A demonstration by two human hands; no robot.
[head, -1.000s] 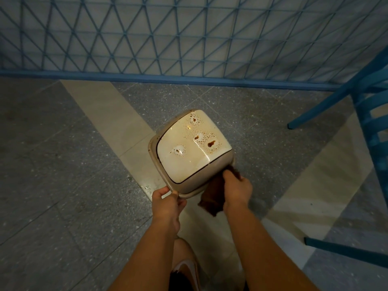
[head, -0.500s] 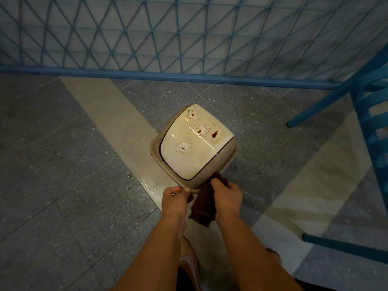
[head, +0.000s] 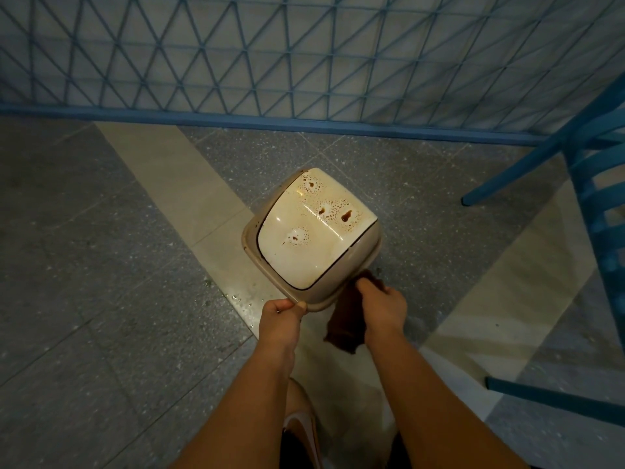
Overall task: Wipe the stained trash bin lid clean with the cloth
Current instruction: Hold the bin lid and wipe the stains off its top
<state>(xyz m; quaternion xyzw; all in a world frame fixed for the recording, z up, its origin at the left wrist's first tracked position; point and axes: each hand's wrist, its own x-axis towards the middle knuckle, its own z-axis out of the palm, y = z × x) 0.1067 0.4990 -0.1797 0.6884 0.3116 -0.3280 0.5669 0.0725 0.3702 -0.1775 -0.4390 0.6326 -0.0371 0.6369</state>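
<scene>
A beige trash bin [head: 252,255] stands on the floor in the middle of the view. Its cream lid [head: 297,258] is glossy and carries several brown stains ringed with droplets toward its far side. My left hand [head: 279,318] pinches the bin's near rim at the left corner. My right hand [head: 384,308] holds a dark brown cloth [head: 345,324] against the bin's near right corner; the cloth hangs down below the hand. The cloth touches the bin's edge, not the stains.
Grey speckled floor tiles [head: 101,299] with a pale stripe lie all around. Water drops [head: 243,299] dot the floor left of the bin. A blue mesh fence [head: 304,62] runs across the back. Blue chair legs [head: 541,157] stand at the right.
The bin has shifted slightly away from me and to the right. Both hands stay at its near rim, the left one now pinching the rim closer to the right hand.
</scene>
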